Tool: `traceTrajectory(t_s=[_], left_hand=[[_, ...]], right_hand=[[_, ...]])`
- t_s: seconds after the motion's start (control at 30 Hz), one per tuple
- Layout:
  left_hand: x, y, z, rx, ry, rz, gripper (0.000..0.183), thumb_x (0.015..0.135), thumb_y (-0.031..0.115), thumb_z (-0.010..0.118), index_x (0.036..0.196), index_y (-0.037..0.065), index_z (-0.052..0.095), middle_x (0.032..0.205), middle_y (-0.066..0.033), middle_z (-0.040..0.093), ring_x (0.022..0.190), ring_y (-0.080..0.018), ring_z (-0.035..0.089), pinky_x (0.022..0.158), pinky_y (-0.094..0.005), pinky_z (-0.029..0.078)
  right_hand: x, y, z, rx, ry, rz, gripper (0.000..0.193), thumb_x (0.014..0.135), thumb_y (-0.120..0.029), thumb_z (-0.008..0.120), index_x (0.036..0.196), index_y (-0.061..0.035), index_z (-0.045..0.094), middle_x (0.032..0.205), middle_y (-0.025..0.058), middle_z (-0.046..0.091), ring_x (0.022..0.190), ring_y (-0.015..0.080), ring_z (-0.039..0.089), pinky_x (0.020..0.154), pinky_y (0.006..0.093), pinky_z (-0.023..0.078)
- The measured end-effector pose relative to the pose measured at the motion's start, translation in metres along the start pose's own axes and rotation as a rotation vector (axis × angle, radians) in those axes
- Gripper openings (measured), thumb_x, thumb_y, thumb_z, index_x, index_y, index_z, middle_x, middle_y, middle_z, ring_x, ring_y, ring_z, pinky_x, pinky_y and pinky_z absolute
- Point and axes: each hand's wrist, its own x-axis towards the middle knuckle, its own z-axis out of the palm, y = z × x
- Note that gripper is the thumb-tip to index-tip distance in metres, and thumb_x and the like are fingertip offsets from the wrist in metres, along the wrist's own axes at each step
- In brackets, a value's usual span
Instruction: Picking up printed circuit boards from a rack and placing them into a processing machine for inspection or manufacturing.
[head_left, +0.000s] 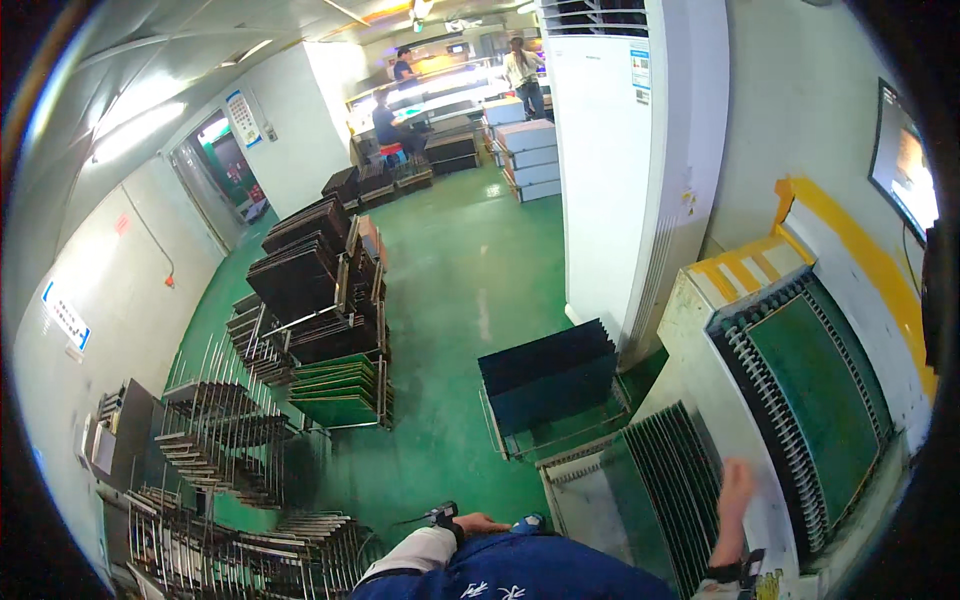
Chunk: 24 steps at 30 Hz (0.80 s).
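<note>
My left hand (482, 523) rests low by the front of my blue top, its fingers stretched out and holding nothing that I can see. A dark wrist device (443, 516) sits on that wrist. My right hand (738, 485) is raised between a slotted rack (675, 480) and a roller conveyor machine (690, 320); its fingers are too small and blurred to tell their shape. In the rack stand several thin dark panels, with a broad pale green panel (640, 500) at its left side. One green panel (815, 385) lies on the machine's rollers.
A wire rack of dark panels (550, 375) stands on the floor ahead. Stacked racks (320, 290) of dark and green panels line the left, with metal racks (220, 430) nearer. A tall white cabinet (610, 180) stands right of centre. People (385, 120) are at the far end.
</note>
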Motion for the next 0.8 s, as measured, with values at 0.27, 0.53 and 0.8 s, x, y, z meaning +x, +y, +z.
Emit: traceTrajectory(t_s=[0.27, 0.53, 0.8], left_hand=[[0.053, -0.055, 0.006, 0.159, 0.044, -0.012, 0.053, 0.069, 0.053, 0.062, 0.094, 0.006, 0.065, 0.089, -0.0108, 0.063, 0.081, -0.0203, 0.058, 0.071, -0.0324, 0.045], [0.048, -0.076, 0.012, 0.153, 0.121, -0.003, 0.041, 0.075, 0.041, 0.054, 0.094, 0.006, 0.062, 0.089, -0.012, 0.063, 0.081, -0.0249, 0.058, 0.074, -0.0367, 0.044], [0.075, -0.078, 0.013, 0.268, 0.193, 0.135, 0.028, 0.07, 0.026, 0.051, 0.08, 0.003, 0.063, 0.084, -0.0193, 0.06, 0.077, -0.0335, 0.057, 0.069, -0.0369, 0.046]], right_hand=[[-0.112, 0.037, 0.065, -0.331, -0.296, 0.002, 0.026, 0.069, -0.005, 0.058, 0.094, 0.0004, 0.056, 0.093, 0.0138, 0.053, 0.09, 0.0302, 0.049, 0.079, 0.0386, 0.04], [-0.118, 0.02, 0.07, -0.461, -0.259, -0.036, 0.033, 0.069, -0.002, 0.06, 0.101, 0.0001, 0.052, 0.097, 0.0136, 0.049, 0.093, 0.031, 0.046, 0.08, 0.0401, 0.038], [-0.116, 0.027, 0.078, -0.494, -0.275, 0.035, 0.026, 0.069, -0.003, 0.061, 0.094, -0.0016, 0.052, 0.09, 0.0128, 0.046, 0.089, 0.0323, 0.045, 0.077, 0.0422, 0.038]])
